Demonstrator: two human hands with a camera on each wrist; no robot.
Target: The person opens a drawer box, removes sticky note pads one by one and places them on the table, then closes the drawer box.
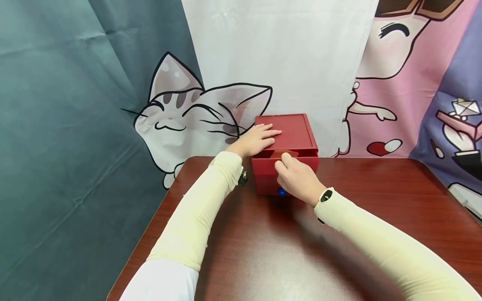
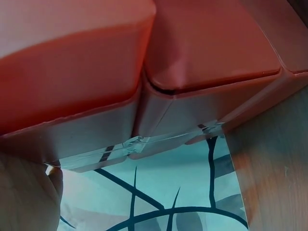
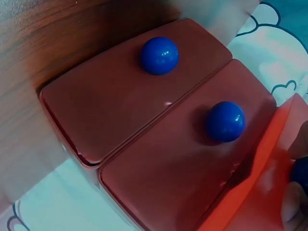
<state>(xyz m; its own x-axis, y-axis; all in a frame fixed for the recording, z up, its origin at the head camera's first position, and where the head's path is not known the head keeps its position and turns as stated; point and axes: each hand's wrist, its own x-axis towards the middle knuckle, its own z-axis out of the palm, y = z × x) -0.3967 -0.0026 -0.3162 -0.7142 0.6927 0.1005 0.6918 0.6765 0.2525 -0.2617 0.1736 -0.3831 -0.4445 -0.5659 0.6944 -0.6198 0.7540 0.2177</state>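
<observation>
A small red drawer cabinet [image 1: 291, 127] stands at the back of the table, its top drawer [image 1: 263, 167] pulled partway out. My left hand [image 1: 253, 141] lies with spread fingers on the cabinet's top, towards its left edge. Bent fingers of my right hand [image 1: 299, 177] are at the front of the top drawer. In the right wrist view, they pinch its round blue knob [image 3: 301, 172], partly hidden by the fingertips. The two lower drawers are closed; a middle knob [image 3: 225, 121] and a bottom knob [image 3: 160, 56] show on them. Only a narrow strip of the top drawer's inside shows.
The brown wooden table [image 1: 263, 259] extends in front of the cabinet and to both sides. Right behind it hangs a cloth backdrop [image 1: 278, 50] with cartoon figures. Clear tape [image 2: 130, 145] runs along the cabinet's side.
</observation>
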